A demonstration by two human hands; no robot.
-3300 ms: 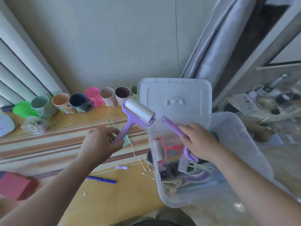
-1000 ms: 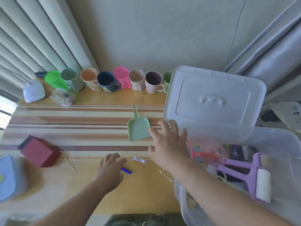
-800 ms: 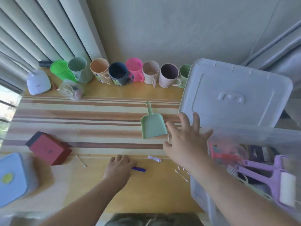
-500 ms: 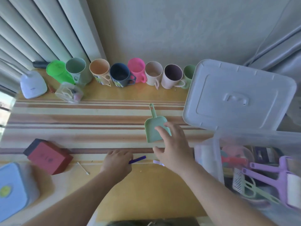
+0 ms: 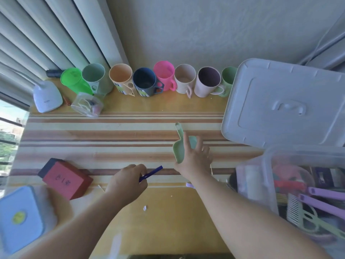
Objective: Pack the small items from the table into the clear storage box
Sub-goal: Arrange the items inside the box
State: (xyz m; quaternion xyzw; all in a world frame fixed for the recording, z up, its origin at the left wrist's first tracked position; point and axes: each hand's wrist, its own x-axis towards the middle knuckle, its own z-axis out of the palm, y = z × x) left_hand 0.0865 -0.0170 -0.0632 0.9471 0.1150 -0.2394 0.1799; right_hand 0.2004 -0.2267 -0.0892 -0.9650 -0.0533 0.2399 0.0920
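Observation:
My right hand grips the pale green scoop and tilts it up off the striped table, handle pointing away from me. My left hand is closed around a blue pen, whose tip sticks out to the right. The clear storage box stands open at the right edge and holds purple lint rollers, a comb and other items. Its white lid leans behind it. A small lilac piece and a cotton swab lie near my hands.
A row of coloured mugs lines the wall at the back. A red block and a blue-lidded container sit at the left. A white device and a clear bag lie at the back left.
My right hand reached the green scoop, closed on it and tipped it up. My left hand picked up the blue pen. Earlier, both purple lint rollers went into the box.

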